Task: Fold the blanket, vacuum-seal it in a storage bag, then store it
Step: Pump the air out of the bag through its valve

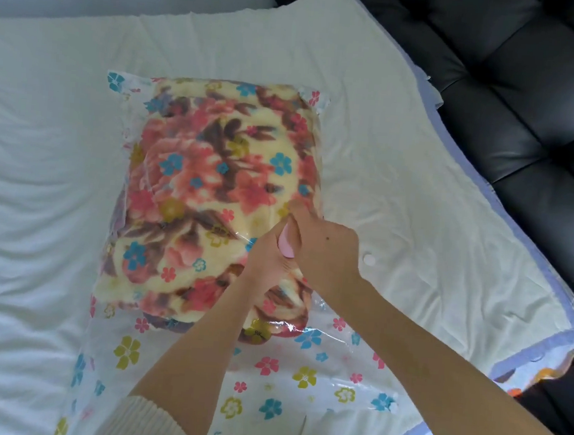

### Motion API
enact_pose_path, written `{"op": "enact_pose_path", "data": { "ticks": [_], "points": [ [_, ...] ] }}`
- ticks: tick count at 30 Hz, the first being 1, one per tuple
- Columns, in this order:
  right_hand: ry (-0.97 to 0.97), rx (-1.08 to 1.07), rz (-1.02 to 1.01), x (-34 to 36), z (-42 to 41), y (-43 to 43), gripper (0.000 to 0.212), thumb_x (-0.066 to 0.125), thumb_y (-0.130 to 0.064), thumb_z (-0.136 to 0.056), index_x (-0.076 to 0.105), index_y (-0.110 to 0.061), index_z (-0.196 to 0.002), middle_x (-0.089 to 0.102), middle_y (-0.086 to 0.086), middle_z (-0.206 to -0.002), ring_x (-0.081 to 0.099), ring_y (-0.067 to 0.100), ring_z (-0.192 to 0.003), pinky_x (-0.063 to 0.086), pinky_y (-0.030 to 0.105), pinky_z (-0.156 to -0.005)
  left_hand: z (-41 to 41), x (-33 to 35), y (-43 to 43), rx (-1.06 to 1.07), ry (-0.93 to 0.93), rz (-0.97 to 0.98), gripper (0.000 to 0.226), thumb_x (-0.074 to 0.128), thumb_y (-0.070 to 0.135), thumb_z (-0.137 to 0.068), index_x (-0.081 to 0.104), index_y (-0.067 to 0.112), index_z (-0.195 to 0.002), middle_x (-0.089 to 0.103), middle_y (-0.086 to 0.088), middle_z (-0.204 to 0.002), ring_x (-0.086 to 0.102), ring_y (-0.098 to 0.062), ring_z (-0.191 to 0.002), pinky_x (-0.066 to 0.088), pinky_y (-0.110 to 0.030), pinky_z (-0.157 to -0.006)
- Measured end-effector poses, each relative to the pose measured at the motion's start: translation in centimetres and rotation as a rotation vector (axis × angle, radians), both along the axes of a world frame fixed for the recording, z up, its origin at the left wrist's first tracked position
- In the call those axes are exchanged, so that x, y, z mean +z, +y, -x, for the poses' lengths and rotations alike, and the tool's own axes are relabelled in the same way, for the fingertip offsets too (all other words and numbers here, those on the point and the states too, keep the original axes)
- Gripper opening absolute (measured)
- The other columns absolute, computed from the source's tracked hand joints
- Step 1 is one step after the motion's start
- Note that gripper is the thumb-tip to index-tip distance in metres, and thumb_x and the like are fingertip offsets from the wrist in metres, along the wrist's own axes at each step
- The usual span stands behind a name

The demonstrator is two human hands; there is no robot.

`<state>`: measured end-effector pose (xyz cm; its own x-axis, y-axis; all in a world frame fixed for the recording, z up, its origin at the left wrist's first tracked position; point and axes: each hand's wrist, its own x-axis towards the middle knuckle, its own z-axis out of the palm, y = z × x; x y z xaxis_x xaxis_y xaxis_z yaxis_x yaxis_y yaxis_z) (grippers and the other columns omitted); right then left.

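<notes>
Head view: both hands, left hand and right hand, are clenching a pink pump atop the bagged blanket lying on the bed

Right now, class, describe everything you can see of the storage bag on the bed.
The storage bag is clear, glossy plastic printed with small blue, pink and yellow flowers. It lies flat on the white bed cover, its far part bulging around the folded floral blanket, its near part empty and wrinkled. Both hands, left hand and right hand, press a pink object onto its top.
</notes>
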<state>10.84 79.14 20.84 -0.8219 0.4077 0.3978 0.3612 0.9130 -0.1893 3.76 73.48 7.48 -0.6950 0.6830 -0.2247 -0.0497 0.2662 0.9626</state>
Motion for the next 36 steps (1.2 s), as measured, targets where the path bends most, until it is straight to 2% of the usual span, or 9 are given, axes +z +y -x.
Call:
{"op": "enact_pose_path", "data": {
  "ticks": [5, 8, 11, 17, 21, 25, 29, 33, 36],
  "points": [
    [0.394, -0.066, 0.014, 8.0, -0.4, 1.1, 0.017, 0.053, -0.019, -0.086, 0.070, -0.019, -0.091, 0.040, 0.000, -0.039, 0.032, 0.020, -0.034, 0.018, 0.017, -0.042, 0.2, 0.2, -0.4, 0.023, 0.072, -0.051, 0.042, 0.076, 0.031, -0.070, 0.062, 0.026, -0.109, 0.070, 0.009, -0.098, 0.065, -0.009, -0.097, 0.049, -0.017, -0.084],
    [0.190, -0.042, 0.035, 4.9, -0.2, 0.3, 0.024, 0.049, -0.023, -0.091, 0.069, -0.016, -0.102, 0.041, -0.001, -0.045, 0.039, 0.019, -0.037, 0.022, 0.019, -0.042, 0.1, 0.8, -0.6, 0.016, 0.061, -0.025, 0.032, 0.076, 0.025, -0.070, 0.063, 0.024, -0.099, 0.069, 0.012, -0.089, 0.064, -0.004, -0.083, 0.050, -0.022, -0.077],
    [-0.161, 0.022, -0.048, 1.3, 0.7, -0.7, 0.029, 0.070, -0.019, -0.072, 0.069, -0.014, -0.101, 0.010, -0.006, -0.044, 0.024, 0.018, -0.036, 0.004, 0.015, -0.045, 0.4, 1.5, -0.8, -0.015, 0.010, -0.061, 0.027, 0.070, 0.012, -0.068, 0.056, 0.025, -0.087, 0.062, 0.014, -0.077, 0.057, -0.010, -0.074, 0.049, -0.029, -0.070],
    [0.379, -0.045, -0.046, 8.3, 0.7, 0.9, 0.016, 0.054, -0.014, -0.082, 0.068, -0.017, -0.090, 0.028, -0.004, -0.039, 0.026, 0.021, -0.031, 0.012, 0.018, -0.043, 0.5, 1.0, -1.3, 0.019, 0.049, -0.057, 0.051, 0.077, 0.038, -0.068, 0.058, 0.027, -0.115, 0.070, -0.003, -0.101, 0.065, -0.018, -0.082, 0.055, -0.042, -0.080],
    [-0.087, -0.010, -0.037, 1.0, 0.7, -0.6, 0.052, 0.084, -0.017, -0.057, 0.051, -0.020, -0.096, 0.014, -0.008, -0.045, 0.013, 0.015, -0.036, 0.014, 0.016, -0.043, 0.7, 1.2, -1.5, -0.070, 0.038, -0.009, 0.029, 0.068, 0.005, -0.077, 0.055, 0.022, -0.096, 0.063, 0.012, -0.079, 0.058, -0.006, -0.070, 0.050, -0.028, -0.063],
    [0.089, 0.101, -0.084, 4.5, 1.1, 0.4, 0.012, 0.056, -0.016, -0.070, 0.067, -0.017, -0.076, 0.025, -0.005, -0.036, 0.015, 0.018, -0.036, 0.004, 0.013, -0.047, 0.8, 1.2, -1.7, -0.038, 0.000, -0.031, 0.039, 0.074, 0.013, -0.078, 0.054, 0.018, -0.111, 0.065, 0.010, -0.078, 0.059, -0.003, -0.060, 0.051, -0.022, -0.055],
    [0.351, -0.040, -0.016, 8.4, 1.0, 0.5, 0.020, 0.050, -0.014, -0.077, 0.064, -0.021, -0.089, 0.032, -0.002, -0.037, 0.026, 0.022, -0.033, 0.016, 0.016, -0.045, 0.9, 0.8, -1.8, -0.002, 0.020, -0.044, 0.052, 0.078, 0.036, -0.067, 0.056, 0.033, -0.114, 0.069, 0.002, -0.100, 0.066, -0.015, -0.084, 0.055, -0.032, -0.076],
    [-0.055, -0.003, -0.015, 1.1, 0.6, -0.8, 0.048, 0.078, -0.011, -0.056, 0.046, -0.021, -0.090, 0.016, -0.007, -0.044, 0.012, 0.017, -0.035, -0.002, 0.011, -0.050, 0.3, 0.4, -1.6, -0.039, 0.011, -0.014, 0.052, 0.068, 0.004, -0.082, 0.049, 0.018, -0.128, 0.064, 0.001, -0.101, 0.057, 0.001, -0.085, 0.050, -0.015, -0.074],
    [0.066, 0.055, -0.065, 4.0, 0.4, 0.0, 0.011, 0.060, -0.013, -0.065, 0.063, -0.017, -0.075, 0.024, -0.003, -0.035, 0.014, 0.019, -0.036, 0.002, 0.014, -0.047, 0.5, 0.5, -1.5, -0.035, 0.018, -0.023, 0.058, 0.075, 0.022, -0.077, 0.050, 0.023, -0.129, 0.063, 0.014, -0.112, 0.061, -0.005, -0.102, 0.051, -0.029, -0.091]
  ]
}}
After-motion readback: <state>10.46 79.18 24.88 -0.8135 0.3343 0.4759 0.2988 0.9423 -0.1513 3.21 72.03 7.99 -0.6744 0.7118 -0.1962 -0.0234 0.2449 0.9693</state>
